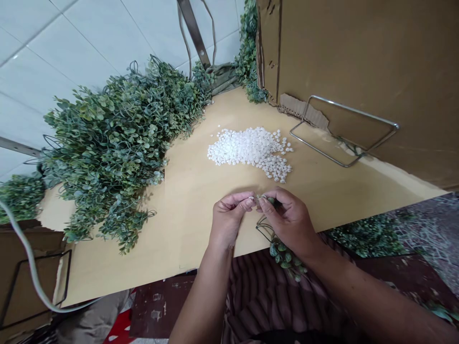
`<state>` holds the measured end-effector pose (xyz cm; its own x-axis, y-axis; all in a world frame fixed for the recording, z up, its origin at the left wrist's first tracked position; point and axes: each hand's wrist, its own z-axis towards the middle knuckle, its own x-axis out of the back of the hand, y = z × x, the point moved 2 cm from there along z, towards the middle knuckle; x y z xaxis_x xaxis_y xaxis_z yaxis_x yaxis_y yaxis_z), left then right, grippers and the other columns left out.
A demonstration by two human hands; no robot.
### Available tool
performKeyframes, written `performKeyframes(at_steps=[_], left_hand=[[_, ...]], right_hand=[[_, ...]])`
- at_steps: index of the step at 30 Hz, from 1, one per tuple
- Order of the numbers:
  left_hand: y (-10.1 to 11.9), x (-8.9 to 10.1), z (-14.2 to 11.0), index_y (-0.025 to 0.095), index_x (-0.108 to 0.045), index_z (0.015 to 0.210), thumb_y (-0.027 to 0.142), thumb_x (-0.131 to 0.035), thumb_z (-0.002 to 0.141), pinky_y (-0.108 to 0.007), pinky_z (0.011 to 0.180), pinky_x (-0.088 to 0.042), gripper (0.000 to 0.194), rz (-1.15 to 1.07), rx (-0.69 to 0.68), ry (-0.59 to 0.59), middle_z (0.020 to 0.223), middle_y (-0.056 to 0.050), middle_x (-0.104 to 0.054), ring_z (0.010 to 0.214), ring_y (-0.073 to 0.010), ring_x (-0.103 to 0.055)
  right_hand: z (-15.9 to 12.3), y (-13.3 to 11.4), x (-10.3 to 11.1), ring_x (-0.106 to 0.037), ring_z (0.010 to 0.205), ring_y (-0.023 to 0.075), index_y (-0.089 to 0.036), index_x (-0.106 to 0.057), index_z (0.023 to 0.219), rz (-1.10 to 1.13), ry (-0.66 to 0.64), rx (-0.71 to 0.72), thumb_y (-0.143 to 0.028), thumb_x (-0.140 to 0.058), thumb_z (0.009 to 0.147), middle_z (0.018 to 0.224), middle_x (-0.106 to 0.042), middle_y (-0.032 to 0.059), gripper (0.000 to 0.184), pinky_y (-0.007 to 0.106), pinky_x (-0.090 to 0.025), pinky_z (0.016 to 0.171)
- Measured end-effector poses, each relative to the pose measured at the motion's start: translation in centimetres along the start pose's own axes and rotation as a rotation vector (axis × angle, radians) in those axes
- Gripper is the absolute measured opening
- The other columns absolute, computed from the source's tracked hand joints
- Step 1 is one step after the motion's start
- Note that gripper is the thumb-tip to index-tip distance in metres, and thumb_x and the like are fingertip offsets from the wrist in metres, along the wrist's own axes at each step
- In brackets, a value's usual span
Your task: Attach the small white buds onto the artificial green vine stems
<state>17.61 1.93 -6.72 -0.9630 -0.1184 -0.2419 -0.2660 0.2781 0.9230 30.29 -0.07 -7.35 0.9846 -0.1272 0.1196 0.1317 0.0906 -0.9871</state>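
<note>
My left hand and my right hand meet fingertip to fingertip over the near edge of a pale wooden tabletop. Both are closed in a pinch. My right hand grips an artificial green leafy sprig whose leaves hang down below the palm, with thin dark wire stems showing. My left fingers pinch something small and pale at the sprig's tip, too small to name. A heap of small white beads lies on the table just beyond my hands.
A large pile of artificial green foliage covers the table's left side. A big cardboard box stands at the right, with a bent metal wire frame against it. More greenery lies on the floor at right. A white cable curves at lower left.
</note>
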Motion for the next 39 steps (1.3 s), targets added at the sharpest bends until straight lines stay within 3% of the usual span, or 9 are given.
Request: performKeyframes(at_steps=[8,18,32,39], left_hand=[[-0.2,0.0,-0.1,0.019,-0.075,0.064,0.028,-0.087,0.046,-0.023,0.062,-0.049,0.023,0.038,-0.021,0.011,0.061,-0.001,-0.072,0.057,-0.0089,-0.058],[0.2,-0.4,-0.3,0.019,-0.074,0.062,0.028,-0.087,0.047,-0.03,0.068,-0.055,0.021,0.061,-0.031,-0.038,0.062,-0.001,-0.072,0.059,-0.0134,-0.065],[0.0,-0.7,0.0,0.018,-0.073,0.058,0.028,-0.087,0.046,-0.029,0.07,-0.054,0.021,0.089,-0.013,-0.083,0.062,-0.001,-0.071,0.059,-0.0119,-0.063],[-0.2,-0.8,-0.1,0.017,-0.073,0.062,0.04,-0.086,0.044,-0.033,0.072,-0.054,0.032,-0.001,0.007,-0.103,0.061,-0.003,-0.071,0.059,-0.0144,-0.063]], right_hand=[[-0.1,0.1,0.0,-0.059,0.067,0.0173,-0.02,-0.055,0.071,0.012,0.007,-0.008,-0.034,-0.055,0.081,0.067,-0.059,0.0029,0.016,0.029,-0.049,0.064],[-0.1,-0.2,0.3,-0.049,0.056,0.0126,-0.02,-0.053,0.065,-0.055,0.054,0.081,-0.026,-0.055,0.078,0.059,-0.05,-0.0013,0.015,0.025,-0.042,0.056],[-0.1,0.0,0.5,-0.056,0.058,0.015,-0.019,-0.056,0.065,-0.11,0.035,0.151,-0.023,-0.054,0.078,0.061,-0.058,0.0016,0.014,0.027,-0.046,0.059],[-0.1,-0.1,1.0,-0.061,0.058,0.0172,-0.021,-0.062,0.069,-0.069,0.05,0.064,-0.031,-0.06,0.074,0.063,-0.065,0.0027,0.011,0.028,-0.049,0.058]])
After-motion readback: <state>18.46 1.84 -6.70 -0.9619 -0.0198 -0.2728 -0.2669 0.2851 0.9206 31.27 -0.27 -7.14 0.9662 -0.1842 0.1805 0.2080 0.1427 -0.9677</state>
